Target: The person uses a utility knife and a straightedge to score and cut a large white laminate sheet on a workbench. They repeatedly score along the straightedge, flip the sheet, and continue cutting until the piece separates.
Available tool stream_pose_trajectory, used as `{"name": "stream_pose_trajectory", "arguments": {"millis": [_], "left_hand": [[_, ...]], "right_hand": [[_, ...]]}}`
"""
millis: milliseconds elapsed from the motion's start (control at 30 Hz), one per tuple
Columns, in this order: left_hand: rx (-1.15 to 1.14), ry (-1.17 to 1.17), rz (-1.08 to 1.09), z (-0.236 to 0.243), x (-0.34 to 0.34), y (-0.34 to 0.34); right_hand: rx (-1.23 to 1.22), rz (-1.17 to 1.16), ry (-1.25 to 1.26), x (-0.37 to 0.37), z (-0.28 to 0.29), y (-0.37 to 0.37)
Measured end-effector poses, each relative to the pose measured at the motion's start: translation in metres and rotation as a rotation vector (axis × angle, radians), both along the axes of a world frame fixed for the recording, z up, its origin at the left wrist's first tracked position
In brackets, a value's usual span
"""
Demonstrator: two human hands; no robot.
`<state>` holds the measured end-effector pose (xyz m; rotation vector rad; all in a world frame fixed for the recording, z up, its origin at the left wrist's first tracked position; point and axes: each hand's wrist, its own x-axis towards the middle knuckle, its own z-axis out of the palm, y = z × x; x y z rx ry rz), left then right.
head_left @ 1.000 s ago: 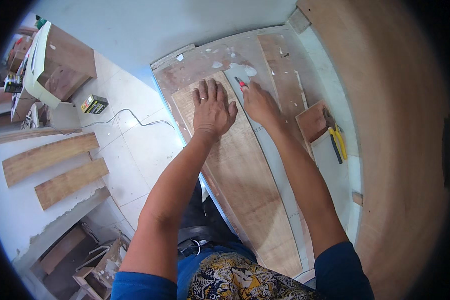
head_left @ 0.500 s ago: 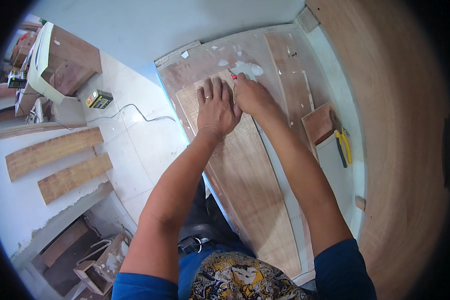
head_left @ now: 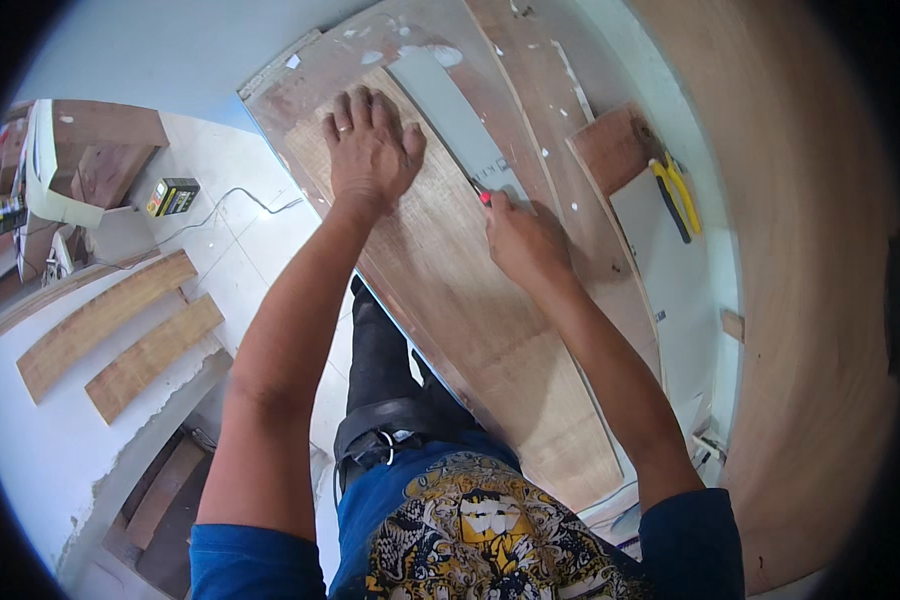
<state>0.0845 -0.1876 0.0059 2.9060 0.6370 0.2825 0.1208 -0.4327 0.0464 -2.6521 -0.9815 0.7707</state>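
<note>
A long light-brown wooden board (head_left: 460, 290) lies lengthwise on the worktop before me, on top of a grey panel (head_left: 448, 105) that sticks out along its right side. My left hand (head_left: 372, 155) presses flat on the board near its far end, fingers stretched and slightly spread, a ring on one. At the board's right edge, my right hand (head_left: 526, 240) is closed round a slim utility knife (head_left: 485, 197) with a red part at its front. Its tip meets the seam between board and panel; most of the handle is hidden in the fist.
Yellow-and-black pliers (head_left: 676, 198) lie at the right beside a reddish wood block (head_left: 615, 150). A curved wooden wall (head_left: 800, 300) rises on that side. To the left are two loose wooden strips (head_left: 155, 355), a small box (head_left: 173, 197) on the tiled floor and a cable (head_left: 235, 195).
My right hand has drawn the knife along the board's right edge toward me, away from the far end. My left hand stays on the board, now apart from the right. The view has shifted.
</note>
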Motion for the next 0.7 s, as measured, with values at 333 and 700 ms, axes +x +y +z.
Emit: {"name": "stream_pose_trajectory", "arguments": {"millis": [333,700], "left_hand": [[-0.01,-0.038,0.005,-0.004,0.0,0.012],[-0.093,0.043,0.037,0.003,-0.007,0.005]], "right_hand": [[-0.193,-0.154,0.18,-0.073,0.02,-0.133],[0.336,-0.123,-0.05,0.039,0.025,0.038]]}}
